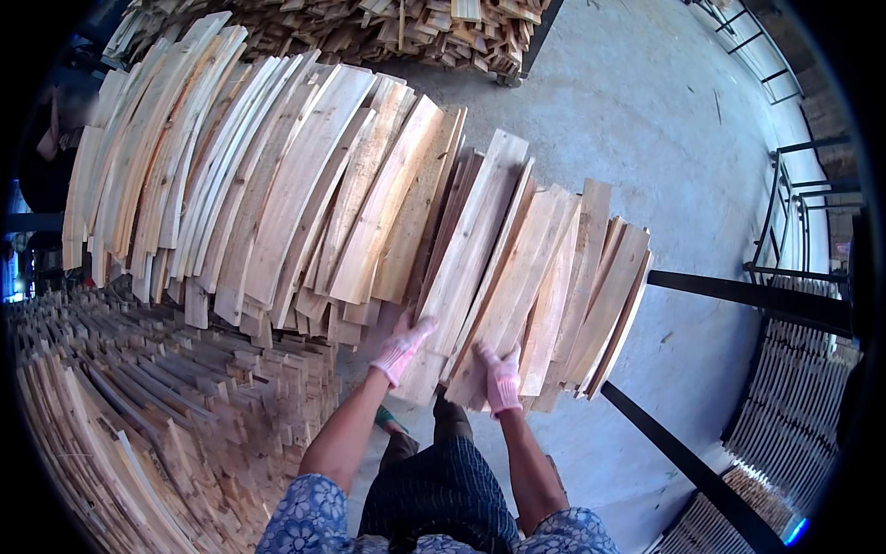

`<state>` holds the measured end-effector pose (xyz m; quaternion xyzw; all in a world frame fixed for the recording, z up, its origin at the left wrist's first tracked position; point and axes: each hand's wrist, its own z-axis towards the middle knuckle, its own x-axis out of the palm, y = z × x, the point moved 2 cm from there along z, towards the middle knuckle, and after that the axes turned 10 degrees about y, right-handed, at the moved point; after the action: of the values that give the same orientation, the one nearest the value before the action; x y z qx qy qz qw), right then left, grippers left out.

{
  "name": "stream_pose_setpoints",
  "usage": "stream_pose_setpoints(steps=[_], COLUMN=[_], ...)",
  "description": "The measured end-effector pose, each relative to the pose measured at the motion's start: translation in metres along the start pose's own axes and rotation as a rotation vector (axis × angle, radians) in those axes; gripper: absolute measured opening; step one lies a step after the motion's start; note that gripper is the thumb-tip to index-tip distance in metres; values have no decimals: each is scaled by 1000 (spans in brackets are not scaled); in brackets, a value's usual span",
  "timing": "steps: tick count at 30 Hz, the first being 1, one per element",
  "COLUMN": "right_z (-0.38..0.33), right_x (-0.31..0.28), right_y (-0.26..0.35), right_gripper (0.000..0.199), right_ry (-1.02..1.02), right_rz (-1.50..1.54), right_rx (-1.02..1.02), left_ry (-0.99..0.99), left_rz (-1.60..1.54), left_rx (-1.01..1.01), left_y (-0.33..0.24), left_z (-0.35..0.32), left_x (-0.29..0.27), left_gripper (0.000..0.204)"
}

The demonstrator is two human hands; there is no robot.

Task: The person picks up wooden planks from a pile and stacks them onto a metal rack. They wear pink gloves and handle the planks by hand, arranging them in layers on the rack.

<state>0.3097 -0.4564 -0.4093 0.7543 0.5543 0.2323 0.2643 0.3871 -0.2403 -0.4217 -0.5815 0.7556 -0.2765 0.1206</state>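
Note:
A long row of rough wooden boards lies side by side across the middle, their near ends toward me. My left hand (pixel 403 349), in a pale pink glove, is at the left edge of a greyish board (pixel 475 245) near its near end, thumb over the top face. To the right, my right hand (pixel 502 377), gloved the same, grips a lighter tan board (pixel 531 277) at its right edge, thumb on top, fingers at the side. The undersides of the boards and some fingertips are hidden.
Dark metal bars (pixel 752 300) reach from the row's right end. A large pile of short boards (pixel 434 37) is at the back, more stacked boards (pixel 185 415) at lower left. A metal frame (pixel 780 208) stands at right. A person (pixel 55 148) is at far left.

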Motion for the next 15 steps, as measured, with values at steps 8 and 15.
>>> stream_pose_setpoints(steps=[8, 15], right_z=[-95, -52], right_x=[6, 50], right_y=[-97, -123], right_gripper=[84, 82], right_ry=[260, 73], right_rz=[388, 359], right_rx=[102, 111], left_ry=[62, 288], left_rz=[-209, 250], left_rx=[-187, -61], left_y=[89, 139], left_z=[-126, -57], left_x=[-18, -52], left_gripper=[67, 57])
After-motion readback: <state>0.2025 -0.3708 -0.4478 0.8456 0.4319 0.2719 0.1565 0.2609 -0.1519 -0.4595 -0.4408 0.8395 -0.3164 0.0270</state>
